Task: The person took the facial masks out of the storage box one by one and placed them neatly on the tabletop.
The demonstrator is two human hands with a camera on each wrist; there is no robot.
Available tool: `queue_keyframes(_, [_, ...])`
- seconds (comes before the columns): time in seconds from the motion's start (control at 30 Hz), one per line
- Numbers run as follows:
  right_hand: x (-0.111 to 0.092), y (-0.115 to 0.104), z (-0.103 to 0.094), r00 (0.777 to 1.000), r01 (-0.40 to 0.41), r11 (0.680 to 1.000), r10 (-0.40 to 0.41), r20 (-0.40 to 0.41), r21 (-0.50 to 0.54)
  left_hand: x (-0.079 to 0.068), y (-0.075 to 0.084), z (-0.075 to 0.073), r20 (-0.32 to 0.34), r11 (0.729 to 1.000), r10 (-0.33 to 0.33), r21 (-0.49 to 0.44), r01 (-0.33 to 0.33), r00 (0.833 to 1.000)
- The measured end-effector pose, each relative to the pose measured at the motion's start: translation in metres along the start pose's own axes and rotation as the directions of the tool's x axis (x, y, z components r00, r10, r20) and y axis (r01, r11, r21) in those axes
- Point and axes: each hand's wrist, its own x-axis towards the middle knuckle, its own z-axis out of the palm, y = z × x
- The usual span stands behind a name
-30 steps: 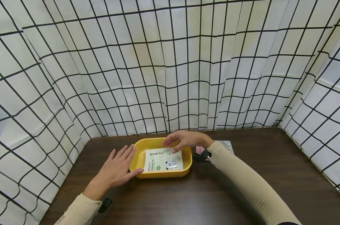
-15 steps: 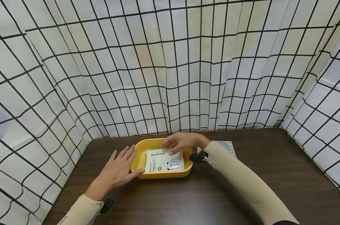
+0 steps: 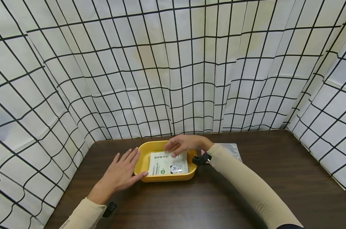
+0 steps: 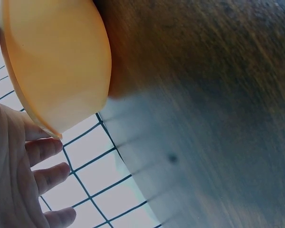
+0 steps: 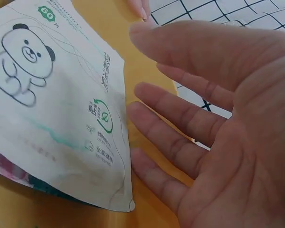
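Head view: the yellow tray (image 3: 169, 178) sits lower centre on the dark counter (image 3: 167, 205), white bear-print packet (image 3: 167, 165) lying inside it. Left hand (image 3: 119, 173), fingers spread, is at the tray's left end, thumb on the rim; right hand (image 3: 188, 142), loosely bent and holding nothing, hangs over the upper right. A silver packet (image 3: 231, 149) peeks past the right sleeve (image 3: 241, 181).

Over to the left wrist: the tray's outer wall fills the upper left, splayed fingers below it.

Right wrist now, and here's something the head view hides: a pink-and-teal edge (image 5: 12, 168) under the packet, lower left. Right fingers stand apart beside the packet; whether one touches it, I can't quite tell.
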Motion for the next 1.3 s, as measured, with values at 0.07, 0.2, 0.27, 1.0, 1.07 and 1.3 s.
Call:
queue_keyframes(0.07, [0.0, 0.0, -0.001, 1.0, 0.005, 1.0, -0.005, -0.005, 0.002, 0.0, 0.0, 0.0, 0.001, 1.0, -0.001, 0.0, 0.001, 1.0])
queue_keyframes(0.2, [0.002, 0.002, -0.002, 0.999, 0.032, 0.999, -0.031, -0.026, 0.042, 0.0, 0.0, 0.0, 0.005, 1.0, -0.004, -0.005, 0.005, 1.0])
queue_keyframes(0.27, [0.002, 0.003, -0.002, 0.998, 0.044, 0.996, -0.041, -0.04, 0.075, 0.0, 0.0, -0.001, 0.006, 1.0, -0.006, -0.007, 0.006, 1.0])
queue_keyframes(1.0, [-0.006, 0.0, 0.003, 0.997, 0.075, 0.992, -0.073, -0.023, 0.103, 0.001, 0.0, 0.0, 0.006, 1.0, -0.01, -0.008, 0.01, 1.0])
queue_keyframes(1.07, [-0.008, 0.0, 0.003, 0.997, 0.075, 0.993, -0.073, -0.027, 0.09, 0.001, 0.0, 0.0, 0.007, 1.0, -0.01, -0.008, 0.01, 1.0])
queue_keyframes(1.3, [-0.014, -0.007, -0.002, 0.997, 0.04, 0.998, -0.043, -0.058, -0.04, 0.001, 0.0, 0.001, 0.005, 1.0, -0.008, -0.01, 0.008, 1.0])
